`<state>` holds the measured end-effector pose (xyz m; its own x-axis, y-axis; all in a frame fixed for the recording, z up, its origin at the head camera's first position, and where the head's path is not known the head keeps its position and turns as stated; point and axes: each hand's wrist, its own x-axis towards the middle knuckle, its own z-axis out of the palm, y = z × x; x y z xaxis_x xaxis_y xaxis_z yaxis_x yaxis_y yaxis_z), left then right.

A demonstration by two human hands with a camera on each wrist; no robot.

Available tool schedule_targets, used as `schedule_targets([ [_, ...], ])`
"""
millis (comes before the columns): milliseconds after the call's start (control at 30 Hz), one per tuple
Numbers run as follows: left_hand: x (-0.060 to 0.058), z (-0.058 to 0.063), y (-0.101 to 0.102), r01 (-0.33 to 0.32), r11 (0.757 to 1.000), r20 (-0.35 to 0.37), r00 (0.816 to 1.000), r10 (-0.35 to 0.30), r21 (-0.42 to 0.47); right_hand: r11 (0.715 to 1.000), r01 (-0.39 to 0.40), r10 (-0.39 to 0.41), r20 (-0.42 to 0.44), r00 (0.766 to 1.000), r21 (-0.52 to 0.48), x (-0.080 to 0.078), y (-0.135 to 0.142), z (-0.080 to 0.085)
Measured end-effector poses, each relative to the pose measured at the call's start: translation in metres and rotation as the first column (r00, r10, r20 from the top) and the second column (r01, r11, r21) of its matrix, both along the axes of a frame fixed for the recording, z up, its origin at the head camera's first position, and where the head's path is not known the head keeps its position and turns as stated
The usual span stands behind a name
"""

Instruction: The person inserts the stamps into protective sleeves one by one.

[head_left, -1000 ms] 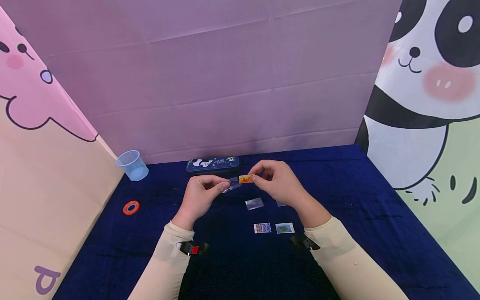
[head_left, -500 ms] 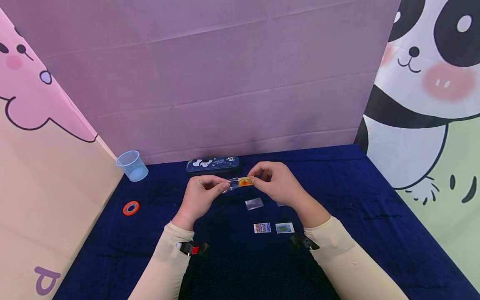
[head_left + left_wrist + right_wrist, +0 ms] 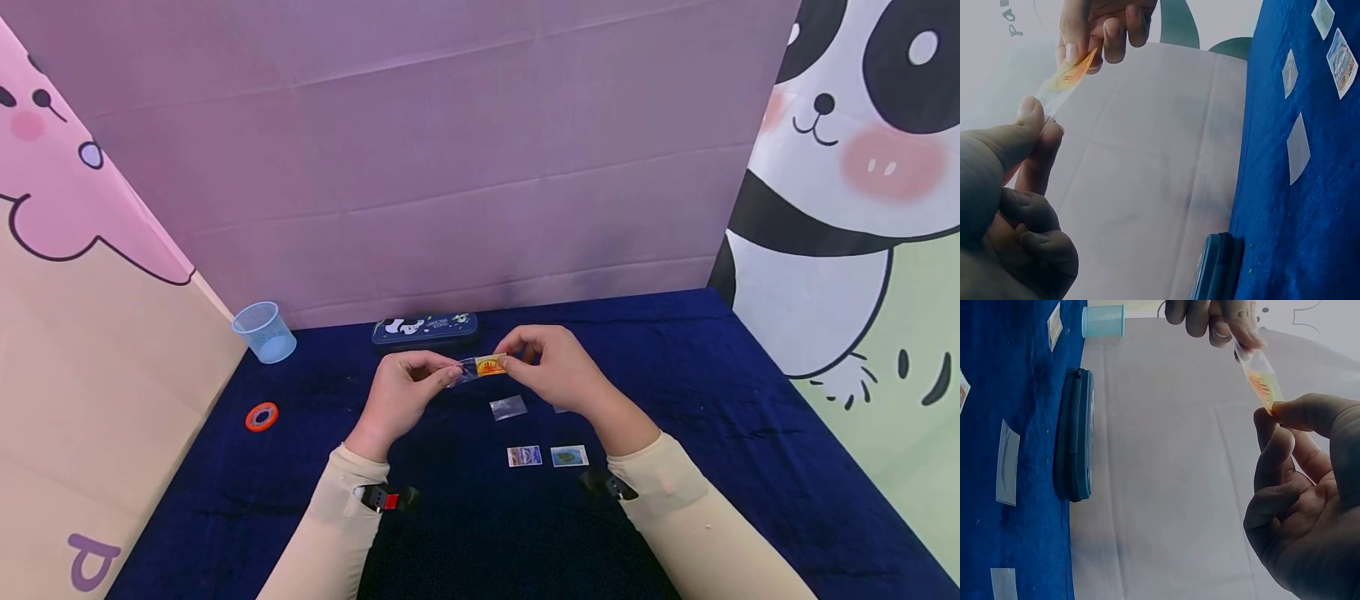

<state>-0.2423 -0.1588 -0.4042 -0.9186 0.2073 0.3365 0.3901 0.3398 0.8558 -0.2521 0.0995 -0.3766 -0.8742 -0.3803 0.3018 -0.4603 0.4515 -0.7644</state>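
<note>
A small yellow-and-orange stamp [image 3: 491, 365] is held up over the table between both hands, its left part meeting a clear plastic sleeve [image 3: 467, 372]. My left hand [image 3: 405, 396] pinches the sleeve's left end between thumb and forefinger. With thumb and forefinger, my right hand [image 3: 558, 371] grips the right end of the stamp; the other fingers are bent. In the right wrist view the stamp [image 3: 1264, 389] lies in line with the sleeve [image 3: 1249, 356], and the clear film overlaps it. How far the stamp sits inside the sleeve I cannot tell.
Two stamps, one purplish [image 3: 524, 456] and one blue-green [image 3: 570, 456], lie on the dark blue cloth [image 3: 480, 533]. Behind them lies a clear sleeve [image 3: 508, 407]; another [image 3: 1290, 74] is partly hidden by my right hand. Farther out are a pencil case [image 3: 425, 329], blue cup [image 3: 265, 332] and orange tape roll [image 3: 262, 416].
My right hand has shifted slightly down with the stamp, and the stamp sits a little closer to my left hand. The left hand has barely moved.
</note>
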Motion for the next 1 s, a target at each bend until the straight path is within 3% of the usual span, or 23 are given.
schedule_targets([
  [433, 0.0013, -0.0005, 0.0007, 0.011, 0.998, -0.048, 0.999, -0.014, -0.063, 1.0, -0.006, 0.006, -0.018, 1.0, -0.005, 0.0008, -0.0009, -0.0017],
  [1000, 0.0013, -0.0003, 0.0034, -0.039, 0.999, -0.086, 0.995, 0.041, 0.027, 1.0, 0.008, -0.008, -0.016, 1.0, -0.02, 0.0022, -0.0005, -0.0004],
])
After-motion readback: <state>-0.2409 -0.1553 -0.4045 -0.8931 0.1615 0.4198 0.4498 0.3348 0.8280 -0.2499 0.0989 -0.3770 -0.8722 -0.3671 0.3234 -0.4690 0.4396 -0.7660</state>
